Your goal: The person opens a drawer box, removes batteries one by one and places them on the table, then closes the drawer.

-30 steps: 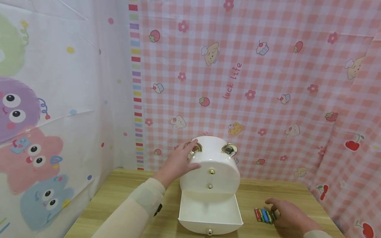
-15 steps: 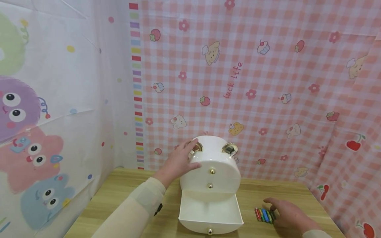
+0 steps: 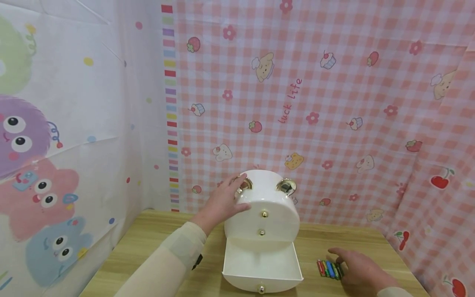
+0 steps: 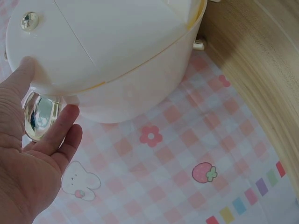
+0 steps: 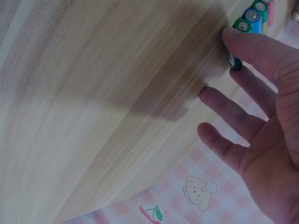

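Observation:
A glossy white rounded drawer box [image 3: 261, 222] with gold ears and knobs stands mid-table, its lowest drawer [image 3: 259, 260] pulled out with a bare floor. My left hand [image 3: 221, 202] rests on its upper left: the thumb lies on the front face, and the other fingers reach straight round the gold ear [image 4: 41, 114]. To the right of the drawer lies a side-by-side row of small batteries [image 3: 327, 269], red, green and blue. At the row's right end my right hand [image 3: 360, 268] pinches a dark green battery [image 5: 235, 61] between thumb and finger, partly covered by the thumb.
The wooden table [image 3: 148, 251] ends at a pink checked cloth [image 3: 334, 136] close behind the box. White printed cloth [image 3: 92, 173] hangs on the left. A small dark item [image 3: 198, 261] shows beside my left sleeve.
The dark green battery at the right end has moved slightly left, up against the row, with my right hand. My left hand and the drawer box have kept their place.

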Demonstrator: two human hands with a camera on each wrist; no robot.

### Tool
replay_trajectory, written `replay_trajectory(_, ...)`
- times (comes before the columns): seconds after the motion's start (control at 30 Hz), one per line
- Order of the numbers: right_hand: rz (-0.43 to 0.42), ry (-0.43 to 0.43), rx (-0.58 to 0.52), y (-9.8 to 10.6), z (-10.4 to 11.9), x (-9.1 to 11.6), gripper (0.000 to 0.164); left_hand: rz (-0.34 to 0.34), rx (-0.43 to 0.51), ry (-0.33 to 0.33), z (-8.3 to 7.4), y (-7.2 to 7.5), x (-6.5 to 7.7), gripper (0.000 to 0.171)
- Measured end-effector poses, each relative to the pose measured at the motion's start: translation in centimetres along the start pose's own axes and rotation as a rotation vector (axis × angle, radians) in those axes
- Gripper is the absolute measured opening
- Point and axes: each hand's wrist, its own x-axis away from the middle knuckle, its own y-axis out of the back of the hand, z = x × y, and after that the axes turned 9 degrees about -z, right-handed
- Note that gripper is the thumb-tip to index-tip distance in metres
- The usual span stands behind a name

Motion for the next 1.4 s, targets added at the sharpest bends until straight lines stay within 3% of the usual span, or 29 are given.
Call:
replay_trajectory(0.5,0.008,0.033,0.018,-0.8,-2.0,-0.7,0.085,-0.003,-0.004,-0.003,0.0,-0.1,0.0,0.097)
replay_trajectory(0.7,0.0,0.011,0.015,-0.3,-0.5,-0.1,0.085,-0.004,-0.007,-0.005,0.1,-0.1,0.0,0.097)
replay_trajectory(1.0,-0.014,0.012,0.033,-0.3,-0.3,0.2,0.086,-0.007,0.001,0.001,0.2,-0.2,0.0,0.097)
replay_trajectory(1.23,0.003,-0.086,-0.023,0.1,0.2,0.5,0.09,-0.001,0.005,0.011,0.0,-0.2,0.0,0.097)
replay_trajectory(1.4,0.018,-0.026,-0.035,1.3,0.3,0.4,0.075,-0.007,0.008,0.012,0.0,-0.2,0.0,0.098)
